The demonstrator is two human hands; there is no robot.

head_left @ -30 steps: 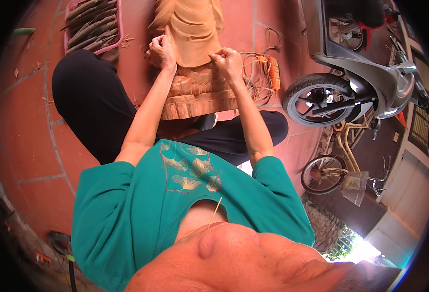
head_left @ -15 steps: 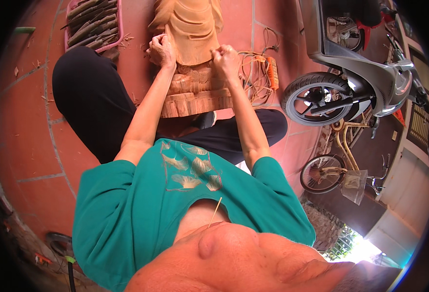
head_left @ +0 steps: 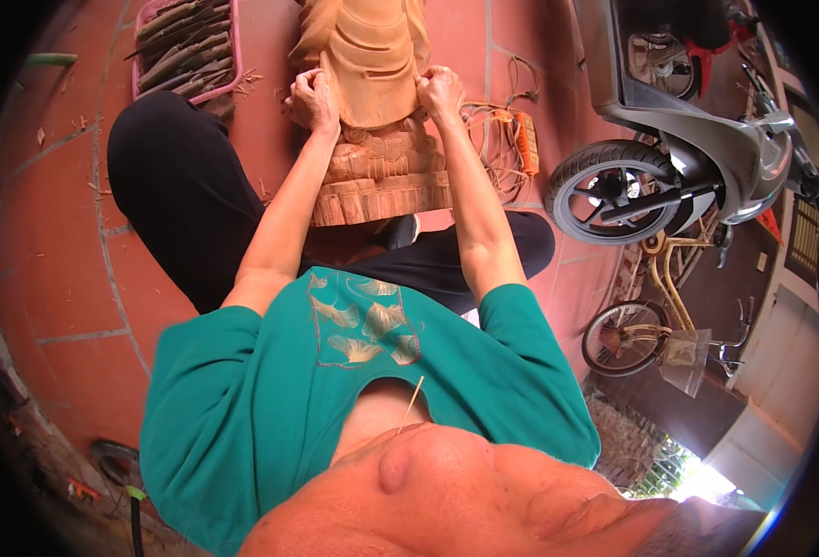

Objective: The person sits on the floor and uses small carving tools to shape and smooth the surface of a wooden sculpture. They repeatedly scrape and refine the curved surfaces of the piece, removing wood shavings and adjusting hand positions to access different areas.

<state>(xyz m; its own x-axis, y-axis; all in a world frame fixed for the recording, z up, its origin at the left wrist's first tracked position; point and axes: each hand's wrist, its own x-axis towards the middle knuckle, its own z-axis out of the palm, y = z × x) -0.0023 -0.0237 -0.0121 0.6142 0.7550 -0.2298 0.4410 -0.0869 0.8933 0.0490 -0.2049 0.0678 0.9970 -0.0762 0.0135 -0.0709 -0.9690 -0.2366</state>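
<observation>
- Pink tray of carving tools: on the red tiled floor, upper left.
- Left hand: fingers curled, gripping the left edge of the wooden carving.
- Wooden carving: pale carved figure lying on the floor between the legs, its base toward the person.
- Right hand: fingers curled, gripping the carving's right edge.
- Orange power tool with coiled cord: just right of the carving.
- Scooter and bicycle: far right.

Left hand closed on left edge of wooden carving, right hand closed on its right edge. Carving between both grips, lying on red tile floor. Pink tray of chisels left of left grip. Orange cord just right of right grip; scooter beyond it.
</observation>
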